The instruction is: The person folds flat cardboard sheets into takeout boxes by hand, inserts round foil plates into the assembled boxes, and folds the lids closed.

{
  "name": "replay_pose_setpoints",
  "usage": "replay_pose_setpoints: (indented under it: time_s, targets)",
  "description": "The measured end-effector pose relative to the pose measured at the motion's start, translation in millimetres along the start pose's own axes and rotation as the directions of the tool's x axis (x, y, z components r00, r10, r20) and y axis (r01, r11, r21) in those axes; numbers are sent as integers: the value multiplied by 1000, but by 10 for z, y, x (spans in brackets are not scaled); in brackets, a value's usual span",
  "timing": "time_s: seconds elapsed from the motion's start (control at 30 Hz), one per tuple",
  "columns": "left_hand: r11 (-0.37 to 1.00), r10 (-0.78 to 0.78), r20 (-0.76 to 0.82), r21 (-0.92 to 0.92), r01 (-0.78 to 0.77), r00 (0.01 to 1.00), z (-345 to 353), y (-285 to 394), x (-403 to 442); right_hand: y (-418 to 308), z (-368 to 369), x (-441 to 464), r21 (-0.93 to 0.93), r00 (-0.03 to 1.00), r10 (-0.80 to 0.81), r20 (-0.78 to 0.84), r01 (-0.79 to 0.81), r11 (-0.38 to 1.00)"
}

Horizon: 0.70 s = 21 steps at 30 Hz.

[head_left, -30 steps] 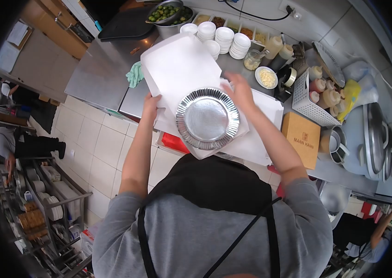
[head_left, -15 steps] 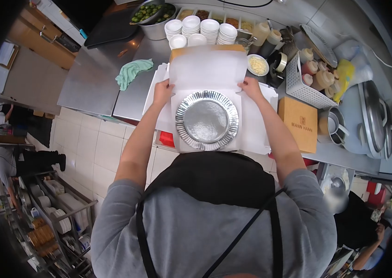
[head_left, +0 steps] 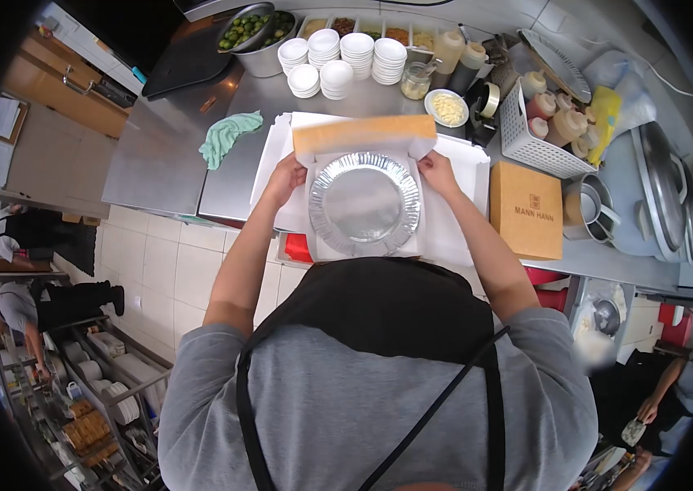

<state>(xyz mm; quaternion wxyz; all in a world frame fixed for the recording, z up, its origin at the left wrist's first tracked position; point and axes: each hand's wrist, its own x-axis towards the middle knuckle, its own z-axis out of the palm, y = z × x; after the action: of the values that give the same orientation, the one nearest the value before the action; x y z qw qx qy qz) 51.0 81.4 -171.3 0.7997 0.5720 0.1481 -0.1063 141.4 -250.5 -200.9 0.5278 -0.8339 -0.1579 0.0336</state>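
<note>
Head view: near edge of box (head_left: 364, 135) partly behind apron (head_left: 375, 307).

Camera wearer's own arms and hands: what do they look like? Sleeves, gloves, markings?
Left hand and right hand both bare: no gloves, watch or bracelet visible; rings too small to tell. Plain grey short sleeves end near the elbows, with no print visible. Black straps run inside the shoulders, joined to a black apron.
</note>
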Motion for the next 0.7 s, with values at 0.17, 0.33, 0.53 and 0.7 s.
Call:
replay_pose_setpoints:
  time_s: [0.17,0.33,0.53,0.7]
  targets:
    - [997,-1,-38,74,4,999,123,-80,-110,82,-94,-89,517,948,72,311,-232,824]
    - [983,140,-4,123,-138,990,275,-257,-243,-223,-26,-305,402,917,273,291,-376,835]
    - [993,77,-185,-70,-92,980,695,-224,-401,-481,177,-412,472,850,421,317,-527,707]
    - [959,109,-68,-256,-123,992,437,-211,-316,-624,8,-415,691,895,382,230,-427,583]
